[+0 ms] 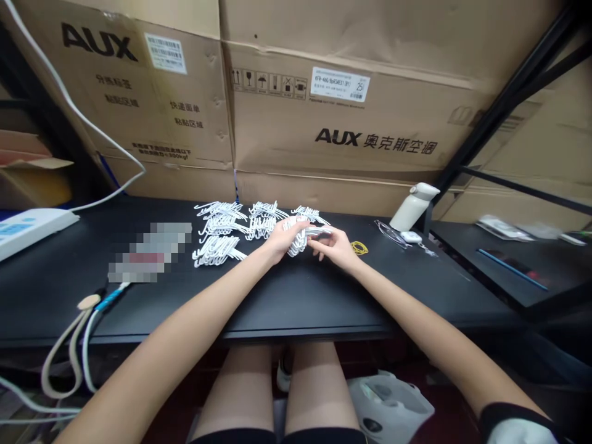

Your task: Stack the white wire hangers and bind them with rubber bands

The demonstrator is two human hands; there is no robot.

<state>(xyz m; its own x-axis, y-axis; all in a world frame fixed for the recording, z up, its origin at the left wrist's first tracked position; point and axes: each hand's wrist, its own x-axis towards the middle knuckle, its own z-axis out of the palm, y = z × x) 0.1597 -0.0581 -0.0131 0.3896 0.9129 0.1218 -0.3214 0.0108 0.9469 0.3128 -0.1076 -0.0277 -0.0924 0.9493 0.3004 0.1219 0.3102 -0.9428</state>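
Over the middle of the black desk, my left hand (280, 239) is closed round a bundle of white hooks (296, 243), their curved ends pointing toward me. On its right side my right hand (337, 246) has its thumb and fingers bent about the straight ends of the same bundle; the exact grip is partly hidden. Behind and left of my hands lie several more bunches of white hooks (217, 251), set in rows. Just right of my right hand are yellow rubber bands (359, 248), lying loose on the desk.
A cream bottle (411, 209), glasses (392, 234) and a small white case (411, 237) stand at the right. Left are a blurred-out flat object with a strap (74, 345) and a white power strip (32, 229). Large cardboard boxes (277, 142) wall the back. A plastic bag (393, 407) sits below.
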